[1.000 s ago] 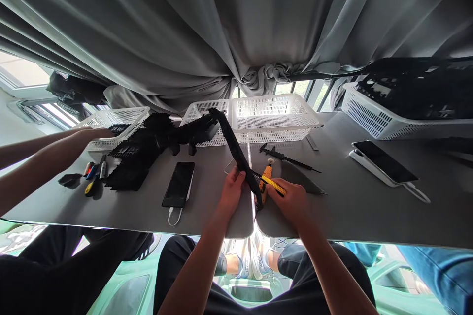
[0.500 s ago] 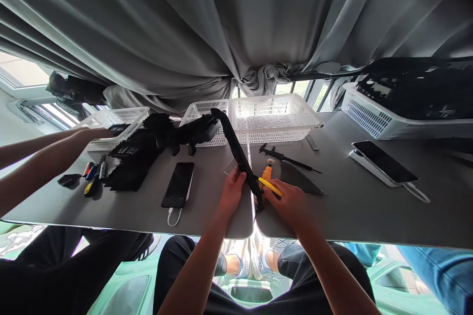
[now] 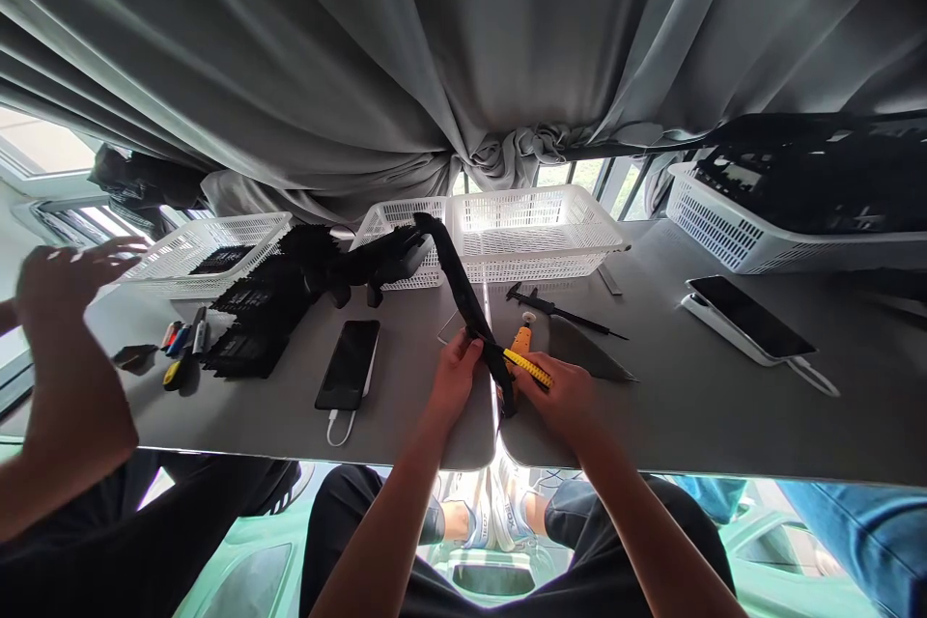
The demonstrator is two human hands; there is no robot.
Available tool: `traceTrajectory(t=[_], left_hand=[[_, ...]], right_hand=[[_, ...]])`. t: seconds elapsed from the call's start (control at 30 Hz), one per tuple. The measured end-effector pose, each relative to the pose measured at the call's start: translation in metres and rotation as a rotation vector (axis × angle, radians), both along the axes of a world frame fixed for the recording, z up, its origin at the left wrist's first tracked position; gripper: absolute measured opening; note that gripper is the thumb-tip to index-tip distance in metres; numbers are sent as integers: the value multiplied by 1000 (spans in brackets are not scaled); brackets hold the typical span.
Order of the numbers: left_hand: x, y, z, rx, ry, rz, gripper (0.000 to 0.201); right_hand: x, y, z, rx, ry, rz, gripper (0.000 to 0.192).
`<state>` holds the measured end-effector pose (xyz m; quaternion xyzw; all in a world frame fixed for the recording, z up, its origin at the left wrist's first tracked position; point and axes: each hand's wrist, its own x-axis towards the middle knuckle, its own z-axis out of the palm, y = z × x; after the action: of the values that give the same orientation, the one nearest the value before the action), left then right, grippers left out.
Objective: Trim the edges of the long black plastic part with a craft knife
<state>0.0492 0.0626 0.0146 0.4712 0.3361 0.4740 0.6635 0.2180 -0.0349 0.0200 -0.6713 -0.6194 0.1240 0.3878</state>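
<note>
1. Head view: our left hand (image 3: 455, 372) pinches a black strip (image 3: 462, 285), slanting over the table (image 3: 406, 435) before us.
2. Our right hand (image 3: 569, 398) grips a yellow tool (image 3: 528, 368), its far end at the strip.
3. A phone (image 3: 348, 367) lies to our left.

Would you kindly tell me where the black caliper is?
The black caliper lies right of centre in the head view, on the grey table in front of the wide central white plastic basket.

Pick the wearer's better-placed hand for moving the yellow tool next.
Right hand, I'd judge: it grips the yellow tool, whose front end is at the black strip. The left hand pinches the strip, so it looks better suited to steadying.
</note>
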Motion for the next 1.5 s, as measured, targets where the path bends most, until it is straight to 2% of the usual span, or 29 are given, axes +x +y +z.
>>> traceTrajectory(t=[0.2,0.4,0.63,0.97,1.2,1.37,1.5], left_hand=[[0,0,0,22,10,-1,30],[-1,0,1,53,11,-9,36],[-1,0,3,88,33,-18,34],[-1,-2,9,104,64,-9,31],[-2,-2,7,67,49,-1,24],[-1,-3,8,12,-29,14,37],[-2,-4,8,-132,-72,38,40]], right_hand=[[0,1,-1,-14,-10,19,38],[1,1,-1,9,-51,-59,40],[-1,2,-3,39,-22,14,39],[-1,1,-3,35,-64,-61,44],[0,1,-1,28,-47,-89,43],[4,2,-2,73,56,-129,39],[7,5,-7,84,84,-34,36]])
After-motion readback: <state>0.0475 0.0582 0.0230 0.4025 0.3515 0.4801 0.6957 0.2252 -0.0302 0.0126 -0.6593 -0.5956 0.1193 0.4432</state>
